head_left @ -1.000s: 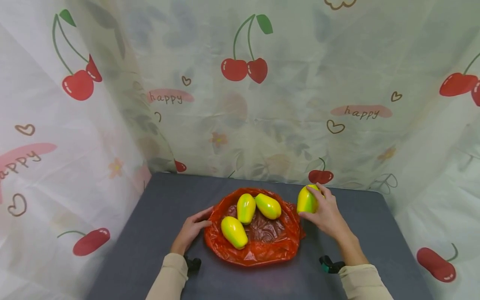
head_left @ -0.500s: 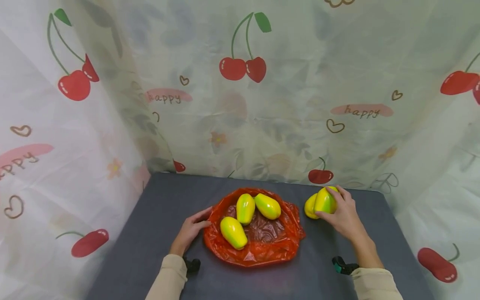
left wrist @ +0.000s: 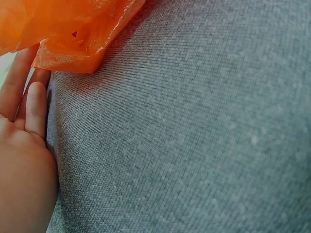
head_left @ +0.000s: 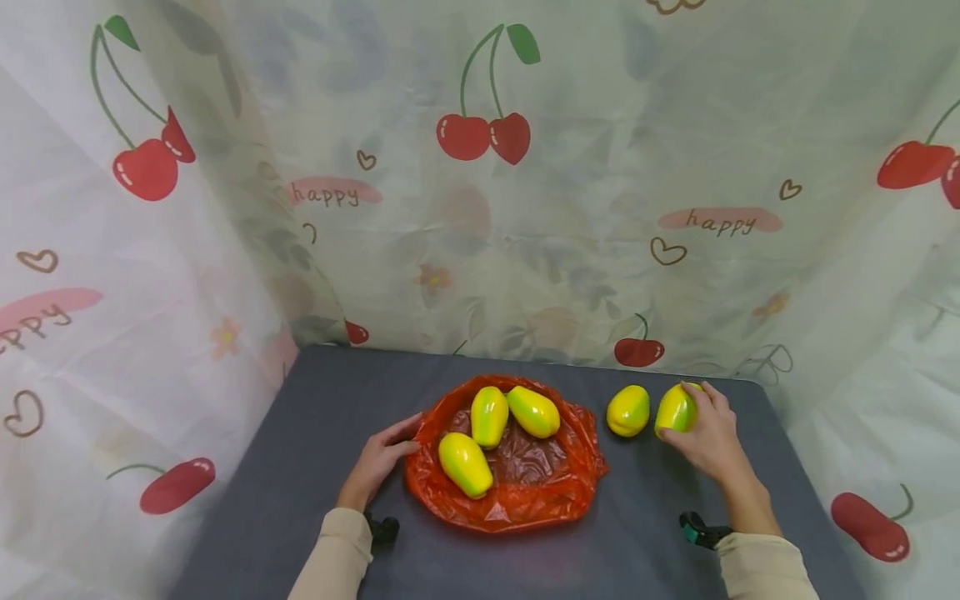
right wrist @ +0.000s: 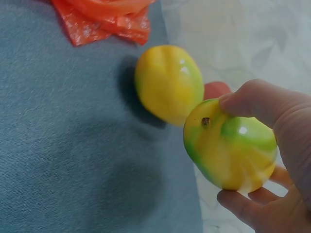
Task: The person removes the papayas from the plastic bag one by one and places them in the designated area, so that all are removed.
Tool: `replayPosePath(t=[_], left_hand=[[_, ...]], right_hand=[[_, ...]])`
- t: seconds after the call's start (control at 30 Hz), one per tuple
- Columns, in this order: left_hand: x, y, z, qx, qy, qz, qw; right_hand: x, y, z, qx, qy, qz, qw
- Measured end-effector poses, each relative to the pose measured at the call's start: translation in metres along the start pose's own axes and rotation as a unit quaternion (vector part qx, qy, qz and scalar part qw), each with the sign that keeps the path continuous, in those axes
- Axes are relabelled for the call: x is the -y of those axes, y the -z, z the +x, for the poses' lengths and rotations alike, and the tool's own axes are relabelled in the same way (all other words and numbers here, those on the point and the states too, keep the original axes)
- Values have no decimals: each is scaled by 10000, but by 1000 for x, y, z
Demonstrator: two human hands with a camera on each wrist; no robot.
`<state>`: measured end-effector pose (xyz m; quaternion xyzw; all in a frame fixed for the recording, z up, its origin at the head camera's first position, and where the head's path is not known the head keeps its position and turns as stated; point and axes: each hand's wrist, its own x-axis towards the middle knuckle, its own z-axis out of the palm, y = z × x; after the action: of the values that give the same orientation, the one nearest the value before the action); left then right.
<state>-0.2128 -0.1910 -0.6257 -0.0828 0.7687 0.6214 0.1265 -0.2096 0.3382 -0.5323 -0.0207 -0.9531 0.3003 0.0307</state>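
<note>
A shiny yellow-green papaya [head_left: 675, 410] is held up by my right hand [head_left: 711, 429], thumb on one side and fingers on the other. The right wrist view shows its end with a small brown mark. Just left of it, a second papaya [head_left: 628, 411] sits on the table. My left hand [head_left: 381, 458] rests at the left rim of a red plastic bag [head_left: 517, 508], which lies spread wide with its mouth facing up. In the left wrist view the straight fingers [left wrist: 36, 107] reach up to the orange-looking plastic. Inside the bag lie three papayas [head_left: 467, 465].
A dark grey cloth-covered table [head_left: 337, 383] carries everything. Behind it and on both sides hangs a pale curtain [head_left: 570, 275] printed with cherries and hearts. A black wrist device [head_left: 701, 531] is strapped on the right wrist, another on the left.
My right hand has moved right with the held papaya, away from the bag, uncovering the second papaya on the table. The left hand and the bag stay in place.
</note>
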Motion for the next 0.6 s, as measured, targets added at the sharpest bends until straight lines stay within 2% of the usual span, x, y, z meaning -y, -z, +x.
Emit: replayPosePath(t=[0.27,0.6], left_hand=[[-1,0,0,-13,46,-23,10000],[1,1,0,-92,27,-31,9999]], right_hand=[[-19,-9,-3,286,-175,-81,9994],[-26,-18,1,569,-307,-18,9979]])
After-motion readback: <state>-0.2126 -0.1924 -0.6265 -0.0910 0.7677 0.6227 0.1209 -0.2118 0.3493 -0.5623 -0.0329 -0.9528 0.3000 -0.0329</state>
